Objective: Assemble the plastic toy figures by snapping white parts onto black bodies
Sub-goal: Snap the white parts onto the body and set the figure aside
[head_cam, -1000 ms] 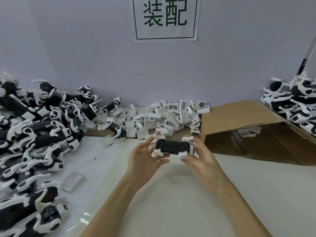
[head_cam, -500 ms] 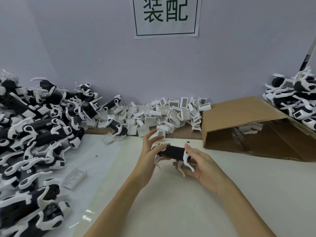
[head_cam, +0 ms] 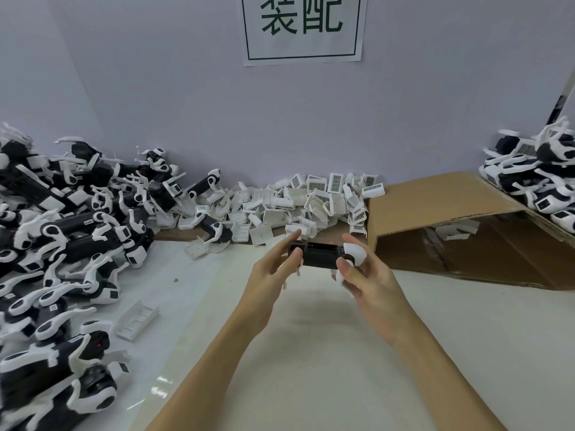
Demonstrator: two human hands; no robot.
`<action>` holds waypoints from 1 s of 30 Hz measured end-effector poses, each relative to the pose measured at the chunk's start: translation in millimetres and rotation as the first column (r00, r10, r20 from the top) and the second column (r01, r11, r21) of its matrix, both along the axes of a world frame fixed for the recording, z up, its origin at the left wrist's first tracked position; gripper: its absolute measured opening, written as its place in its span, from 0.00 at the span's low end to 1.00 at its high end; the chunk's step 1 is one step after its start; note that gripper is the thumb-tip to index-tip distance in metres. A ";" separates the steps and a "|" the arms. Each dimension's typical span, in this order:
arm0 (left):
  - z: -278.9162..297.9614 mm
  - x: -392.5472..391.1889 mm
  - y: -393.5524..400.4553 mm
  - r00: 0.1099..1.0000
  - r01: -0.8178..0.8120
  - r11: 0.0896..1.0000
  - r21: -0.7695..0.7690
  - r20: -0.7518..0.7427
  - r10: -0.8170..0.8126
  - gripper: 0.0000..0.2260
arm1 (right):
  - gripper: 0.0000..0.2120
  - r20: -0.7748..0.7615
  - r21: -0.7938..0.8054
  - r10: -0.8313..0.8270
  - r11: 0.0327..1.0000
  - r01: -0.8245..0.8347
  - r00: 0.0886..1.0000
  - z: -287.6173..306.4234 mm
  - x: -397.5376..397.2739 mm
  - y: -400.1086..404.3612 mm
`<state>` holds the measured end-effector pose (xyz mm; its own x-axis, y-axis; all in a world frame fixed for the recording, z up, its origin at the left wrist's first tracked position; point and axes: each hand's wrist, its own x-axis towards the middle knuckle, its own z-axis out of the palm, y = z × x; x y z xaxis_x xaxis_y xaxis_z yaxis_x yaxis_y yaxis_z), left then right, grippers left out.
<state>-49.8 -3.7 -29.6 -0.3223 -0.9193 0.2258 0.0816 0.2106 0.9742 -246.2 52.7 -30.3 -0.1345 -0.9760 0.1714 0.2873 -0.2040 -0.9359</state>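
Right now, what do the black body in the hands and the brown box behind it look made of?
Black body: apparently matte moulded plastic, evenly dark with crisp edges. Brown box: corrugated cardboard, dull tan with creased flaps; fluting seems visible along its edge.

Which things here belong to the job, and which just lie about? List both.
In use: black body, held by left hand and right hand; white parts pile.

Lying about: cardboard box, wall sign, left figure heap.
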 end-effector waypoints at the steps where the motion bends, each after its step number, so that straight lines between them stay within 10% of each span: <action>1: -0.2 0.7 -0.7 1.000 0.007 1.000 0.000 0.010 -0.007 0.24 | 0.34 0.000 -0.003 0.012 1.000 -0.012 1.000 -0.5 -1.5 -0.3; 14: -9.5 6.4 -6.1 0.992 0.096 0.995 -0.037 0.090 -0.092 0.23 | 0.30 -0.077 0.028 -0.014 0.999 0.017 0.997 -5.4 -7.8 -1.6; 21: -20.7 2.5 -7.0 0.853 0.032 0.866 -0.499 0.465 0.236 0.31 | 0.26 -0.213 -0.072 -0.092 0.994 0.078 0.973 -5.8 -9.3 -1.8; 26: -14.9 5.4 -9.6 0.993 -0.080 0.988 -0.129 0.074 0.090 0.11 | 0.14 -0.475 -0.137 -0.185 0.981 0.135 0.860 3.2 -3.6 3.9; 30: -16.9 -1.1 -9.0 0.987 -0.159 0.987 -0.026 0.011 0.160 0.19 | 0.09 -0.581 -0.116 -0.137 0.990 0.085 0.802 -6.6 4.9 3.6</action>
